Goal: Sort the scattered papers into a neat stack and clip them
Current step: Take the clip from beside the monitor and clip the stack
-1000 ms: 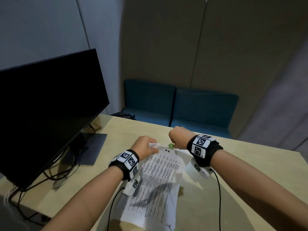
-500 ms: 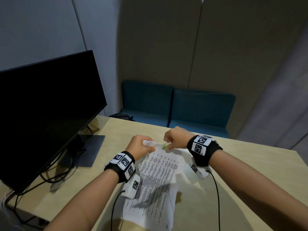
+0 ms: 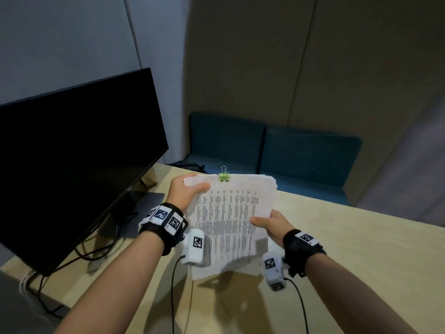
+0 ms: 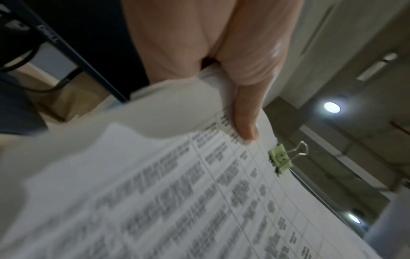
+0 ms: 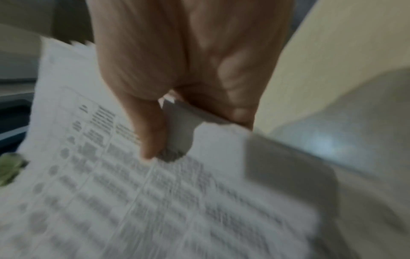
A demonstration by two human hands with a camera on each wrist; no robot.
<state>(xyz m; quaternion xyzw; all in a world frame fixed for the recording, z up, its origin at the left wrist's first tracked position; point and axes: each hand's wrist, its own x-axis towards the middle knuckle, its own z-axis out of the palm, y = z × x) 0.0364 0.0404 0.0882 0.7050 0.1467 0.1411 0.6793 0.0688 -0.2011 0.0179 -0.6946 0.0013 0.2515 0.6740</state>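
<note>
A stack of printed papers (image 3: 231, 220) is held up off the desk, tilted towards me. A small green binder clip (image 3: 224, 176) bites its top edge, wire handle pointing up. My left hand (image 3: 186, 192) grips the stack's top left corner, thumb on the printed face. My right hand (image 3: 269, 225) pinches the right edge lower down. In the left wrist view the thumb (image 4: 245, 112) lies on the paper stack (image 4: 177, 192) beside the clip (image 4: 280, 160). The blurred right wrist view shows my right hand (image 5: 177, 105) holding the paper stack (image 5: 155, 192) by its edge.
A black monitor (image 3: 72, 160) stands on the left of the light wooden desk (image 3: 361, 261), its base and cables behind my left wrist. Teal seat cushions (image 3: 277, 150) sit beyond the desk's far edge.
The stack lay on the desk with both hands at its top edge by the clip. Now both hands have lifted it, and my right hand has moved down to the right edge.
</note>
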